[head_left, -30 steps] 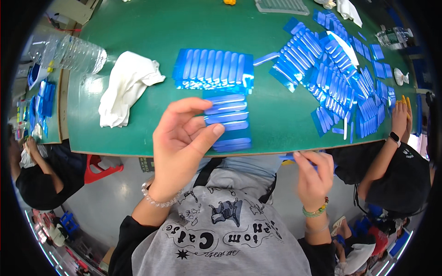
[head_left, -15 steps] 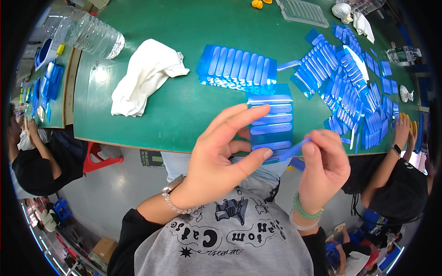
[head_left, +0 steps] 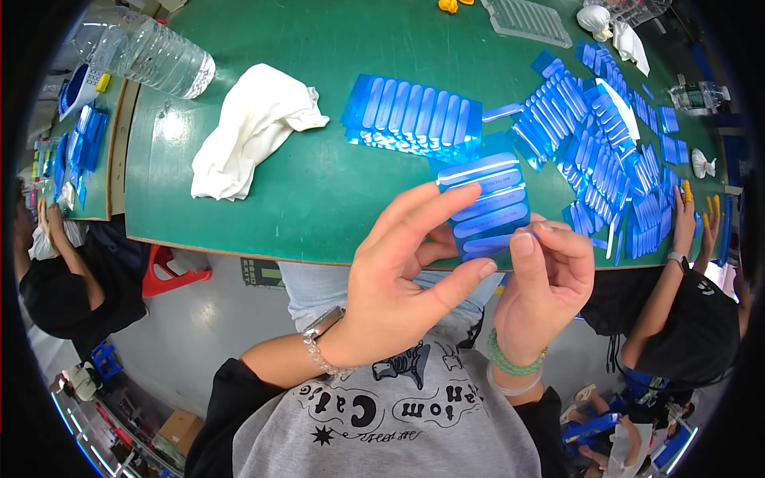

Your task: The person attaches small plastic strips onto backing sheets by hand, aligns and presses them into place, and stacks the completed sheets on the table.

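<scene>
My left hand (head_left: pixel 398 275) grips a blue film sheet (head_left: pixel 492 209) by its left side, index finger over the front and thumb near its lower edge. Long rounded blue strips lie across the sheet in rows. Thumb and fingers of my right hand (head_left: pixel 551 275) pinch the end of a blue strip (head_left: pixel 488 244) at the sheet's lower right; whether it is still stuck to the sheet, I cannot tell. Just beyond my hands, a stack of similar blue sheets (head_left: pixel 414 114) rests on the green table (head_left: pixel 319 207). A loose strip (head_left: pixel 502 111) touches the stack's right side.
A large pile of blue strip sheets (head_left: pixel 594 163) covers the table's right. White cloth (head_left: pixel 253 131) and a clear water bottle (head_left: pixel 147 56) lie left. A clear plastic tray (head_left: pixel 526 21) sits at the back. Co-workers' hands (head_left: pixel 692 223) show at right, another person (head_left: pixel 68 259) at left.
The sheet has tilted and shifted slightly right. My right hand has moved a little left, and its strip, angled below the sheet before, now lies across the sheet's lower part.
</scene>
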Demonstrator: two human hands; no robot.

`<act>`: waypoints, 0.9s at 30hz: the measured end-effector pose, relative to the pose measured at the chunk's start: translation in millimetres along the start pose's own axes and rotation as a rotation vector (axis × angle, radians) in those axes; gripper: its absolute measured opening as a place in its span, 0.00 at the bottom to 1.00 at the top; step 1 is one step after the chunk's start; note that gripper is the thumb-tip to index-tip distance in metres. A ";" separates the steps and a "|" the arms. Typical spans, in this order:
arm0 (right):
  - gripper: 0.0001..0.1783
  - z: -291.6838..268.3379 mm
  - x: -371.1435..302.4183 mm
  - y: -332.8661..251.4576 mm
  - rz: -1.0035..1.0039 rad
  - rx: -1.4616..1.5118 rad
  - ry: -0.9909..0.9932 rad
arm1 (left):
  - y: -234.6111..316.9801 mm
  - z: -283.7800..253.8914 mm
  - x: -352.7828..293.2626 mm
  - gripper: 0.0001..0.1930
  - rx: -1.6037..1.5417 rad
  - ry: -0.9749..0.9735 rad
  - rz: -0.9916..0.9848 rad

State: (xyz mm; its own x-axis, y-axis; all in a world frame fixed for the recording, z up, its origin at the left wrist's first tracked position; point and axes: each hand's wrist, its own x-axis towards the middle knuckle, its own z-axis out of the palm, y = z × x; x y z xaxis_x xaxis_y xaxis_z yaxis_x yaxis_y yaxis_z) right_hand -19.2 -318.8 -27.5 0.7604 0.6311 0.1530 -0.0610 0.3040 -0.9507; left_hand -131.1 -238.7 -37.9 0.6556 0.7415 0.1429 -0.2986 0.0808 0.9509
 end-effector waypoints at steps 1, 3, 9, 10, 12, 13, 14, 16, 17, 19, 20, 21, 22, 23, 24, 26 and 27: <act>0.14 -0.6 0.2 0.2 -0.013 -0.022 0.011 | 0.0 0.4 0.2 0.31 -0.001 -0.001 -0.001; 0.14 -1.6 0.6 0.6 -0.021 -0.023 0.000 | 0.3 1.4 0.4 0.30 -0.013 0.006 -0.008; 0.15 -4.2 0.4 1.3 -0.007 -0.036 -0.019 | 1.5 1.1 0.3 0.28 -0.014 -0.004 -0.028; 0.15 -4.4 0.3 1.3 0.003 -0.041 -0.022 | 0.9 2.4 0.7 0.28 -0.014 -0.004 -0.029; 0.15 -4.3 0.6 2.8 -0.006 -0.053 -0.028 | -0.7 5.8 1.5 0.26 -0.067 0.098 -0.026; 0.15 -4.1 0.8 2.9 -0.016 -0.065 -0.033 | -1.0 5.6 1.6 0.26 -0.068 0.098 -0.026; 0.15 -3.8 0.7 2.5 -0.016 -0.066 -0.033 | -1.8 4.8 1.4 0.26 -0.075 0.093 -0.019; 0.15 -3.6 0.2 2.1 -0.015 -0.082 -0.038 | -1.8 3.5 1.7 0.25 -0.084 0.087 -0.012; 0.15 -4.2 0.2 2.8 -0.016 -0.084 -0.036 | -1.2 3.1 2.1 0.25 -0.107 0.083 -0.031; 0.13 -5.2 0.3 5.7 -0.134 -0.258 -0.047 | -0.2 1.5 2.7 0.24 -0.128 0.081 -0.050; 0.13 -6.6 1.7 2.4 -0.132 -0.255 -0.049 | 0.1 0.2 2.9 0.24 -0.171 0.088 -0.103; 0.12 -10.0 4.6 -4.6 -0.321 -0.592 -0.132 | 0.1 -1.1 2.8 0.24 -0.214 0.095 -0.156; 0.11 -14.0 7.2 -10.2 -0.514 -0.934 -0.213 | 0.5 -1.6 2.7 0.24 -0.216 0.093 -0.156; 0.11 -17.7 8.8 -11.3 -0.515 -0.935 -0.213 | 0.5 -2.2 2.3 0.24 -0.224 0.109 -0.180; 0.11 -21.2 10.3 -11.9 -0.505 -0.956 -0.057 | 0.6 -3.0 2.1 0.23 -0.233 0.124 -0.204; 0.19 -27.5 18.5 -14.0 -0.382 -0.759 0.074 | 1.3 -5.2 2.1 0.23 -0.224 0.122 -0.216; 0.19 -24.6 23.0 -16.6 -0.384 -0.762 0.078 | 1.5 -5.3 2.5 0.23 -0.215 0.124 -0.228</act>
State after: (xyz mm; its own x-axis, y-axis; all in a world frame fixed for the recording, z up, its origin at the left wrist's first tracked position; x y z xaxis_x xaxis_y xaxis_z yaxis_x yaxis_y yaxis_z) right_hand 15.3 -326.8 -14.8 0.6837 0.5230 0.5089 0.6395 -0.0935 -0.7630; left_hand -133.6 -233.1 -37.6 0.6369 0.7626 -0.1135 -0.3021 0.3823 0.8733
